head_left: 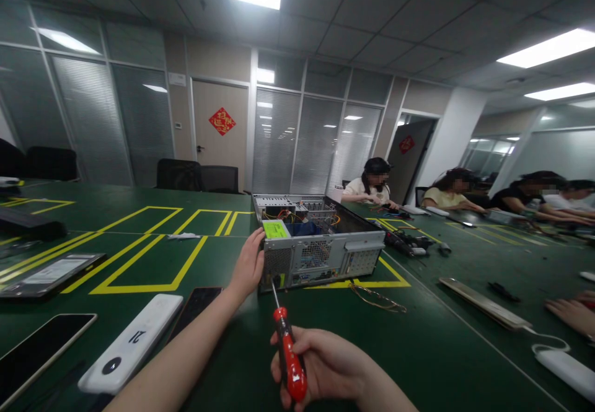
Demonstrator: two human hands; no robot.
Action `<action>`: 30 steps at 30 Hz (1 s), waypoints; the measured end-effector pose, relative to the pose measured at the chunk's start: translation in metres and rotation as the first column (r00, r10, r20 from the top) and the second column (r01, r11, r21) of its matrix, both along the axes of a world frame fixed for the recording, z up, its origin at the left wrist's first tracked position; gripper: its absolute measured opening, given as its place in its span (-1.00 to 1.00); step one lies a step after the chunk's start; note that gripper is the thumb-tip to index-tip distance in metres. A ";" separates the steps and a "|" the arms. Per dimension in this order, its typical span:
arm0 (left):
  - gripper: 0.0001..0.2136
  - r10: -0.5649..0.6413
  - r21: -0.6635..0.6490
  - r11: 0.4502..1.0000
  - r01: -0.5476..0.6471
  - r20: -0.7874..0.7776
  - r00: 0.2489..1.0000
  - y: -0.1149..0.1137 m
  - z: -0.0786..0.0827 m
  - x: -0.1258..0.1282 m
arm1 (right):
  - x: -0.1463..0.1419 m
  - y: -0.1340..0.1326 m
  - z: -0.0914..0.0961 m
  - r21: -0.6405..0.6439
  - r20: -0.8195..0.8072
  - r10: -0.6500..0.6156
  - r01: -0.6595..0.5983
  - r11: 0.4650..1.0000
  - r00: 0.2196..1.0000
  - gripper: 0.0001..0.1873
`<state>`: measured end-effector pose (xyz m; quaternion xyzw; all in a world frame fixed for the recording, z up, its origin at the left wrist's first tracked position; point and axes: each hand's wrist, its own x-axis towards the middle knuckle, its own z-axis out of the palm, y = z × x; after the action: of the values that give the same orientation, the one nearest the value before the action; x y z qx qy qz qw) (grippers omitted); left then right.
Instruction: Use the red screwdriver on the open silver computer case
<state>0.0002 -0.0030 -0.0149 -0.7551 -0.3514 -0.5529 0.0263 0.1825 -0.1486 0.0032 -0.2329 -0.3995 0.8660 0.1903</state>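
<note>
An open desktop computer case [320, 257] lies on the green table with its rear panel toward me. Inside are coloured cables and a power supply [275, 230] with a bright yellow-green label. My left hand [251, 260] holds the case at its left rear corner. In my right hand [320, 362] is a screwdriver [290, 356] with a red and black handle, the fingers wrapped round it. Its shaft points up and away from me to the lower left of the rear panel, near a dark socket. Whether the tip touches a screw I cannot make out.
Left of me lie a hard drive [53, 274], a phone [44, 353] and a white power bank [132, 341]. A thin cable loop [379, 297] and dark cables [404, 241] are right of the case. Co-workers [372, 183] sit along the far right side; another person's hand [574, 313] shows at right.
</note>
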 end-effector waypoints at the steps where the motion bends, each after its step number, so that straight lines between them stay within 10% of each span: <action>1: -0.60 -0.002 -0.001 1.000 0.002 0.000 1.000 0.000 0.000 0.000 | -0.003 0.003 -0.009 -0.020 0.023 0.018 -0.018 1.000 1.000 -0.59; 7: -0.60 -0.003 -0.006 1.000 0.003 0.000 1.000 -0.001 0.001 0.000 | -0.013 0.015 -0.045 -0.101 0.104 0.076 -0.065 0.993 0.992 -0.58; 30: -0.60 0.000 -0.019 1.000 0.000 -0.006 1.000 -0.002 0.001 0.001 | -0.012 0.019 -0.046 -0.096 0.127 0.059 -0.047 0.994 0.990 -0.56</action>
<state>0.0009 -0.0049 -0.0137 -0.7568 -0.3566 -0.5475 0.0202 0.1706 -0.1299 -0.0431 -0.2865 -0.3762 0.8715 0.1298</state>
